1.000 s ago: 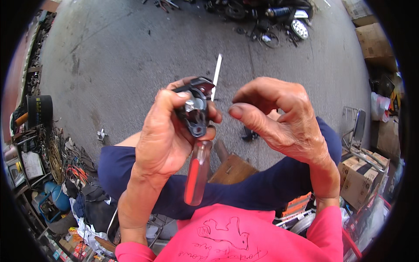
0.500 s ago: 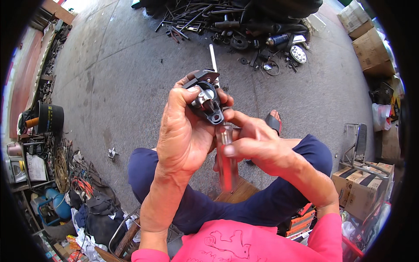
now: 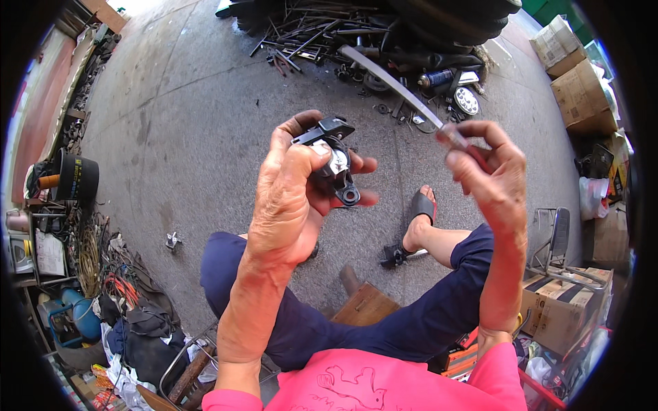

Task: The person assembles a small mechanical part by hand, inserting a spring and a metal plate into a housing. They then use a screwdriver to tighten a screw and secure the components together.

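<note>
My left hand (image 3: 279, 198) is closed around a small black-and-silver mechanical part (image 3: 338, 162), held up in front of me. The thumb presses on its silver middle, and a black lug with a round hole sticks out at the lower end. To the right, my right hand (image 3: 495, 171) grips a screwdriver (image 3: 394, 83) by its clear reddish handle. Its long shaft points up and to the left, apart from the mechanical part.
Scrap rods and metal pieces (image 3: 322, 31) lie in a dark pile ahead. A wooden block (image 3: 367, 306) is between my legs. Small parts lie on the ground, one black (image 3: 393, 256) by my right foot, one silver (image 3: 173, 240) at left. Cardboard boxes (image 3: 582, 85) stand at right.
My right hand has moved up and right with the screwdriver, away from the mechanical part. The left hand still holds that part, slightly turned. My right leg and foot show more fully.
</note>
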`<control>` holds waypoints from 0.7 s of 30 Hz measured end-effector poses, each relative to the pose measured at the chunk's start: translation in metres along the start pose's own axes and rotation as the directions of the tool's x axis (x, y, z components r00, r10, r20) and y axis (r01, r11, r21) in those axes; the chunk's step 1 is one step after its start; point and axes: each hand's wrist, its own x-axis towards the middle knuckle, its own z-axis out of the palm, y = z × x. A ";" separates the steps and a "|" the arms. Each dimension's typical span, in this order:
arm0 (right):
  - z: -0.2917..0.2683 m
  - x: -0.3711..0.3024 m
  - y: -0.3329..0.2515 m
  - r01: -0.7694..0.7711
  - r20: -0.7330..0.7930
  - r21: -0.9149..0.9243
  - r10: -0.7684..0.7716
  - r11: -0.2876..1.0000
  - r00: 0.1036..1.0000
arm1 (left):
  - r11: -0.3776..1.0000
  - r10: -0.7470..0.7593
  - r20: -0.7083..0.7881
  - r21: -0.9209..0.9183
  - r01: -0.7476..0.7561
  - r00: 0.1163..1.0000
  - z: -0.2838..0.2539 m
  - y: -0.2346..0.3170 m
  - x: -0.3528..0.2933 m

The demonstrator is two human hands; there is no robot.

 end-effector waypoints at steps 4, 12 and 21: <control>-0.020 0.010 0.007 0.221 -0.179 0.170 -0.190 0.960 0.965 | 0.984 0.027 -0.010 0.174 -0.024 1.000 -0.003 0.005 -0.004; -0.062 -0.004 0.022 0.271 -0.247 0.672 -0.136 0.690 0.959 | 0.856 -0.050 0.047 0.517 0.019 0.998 -0.018 0.005 -0.021; -0.048 -0.010 0.002 0.253 -0.060 0.688 -0.294 0.680 0.954 | 0.830 -0.120 0.075 0.555 0.058 0.990 -0.018 -0.002 -0.022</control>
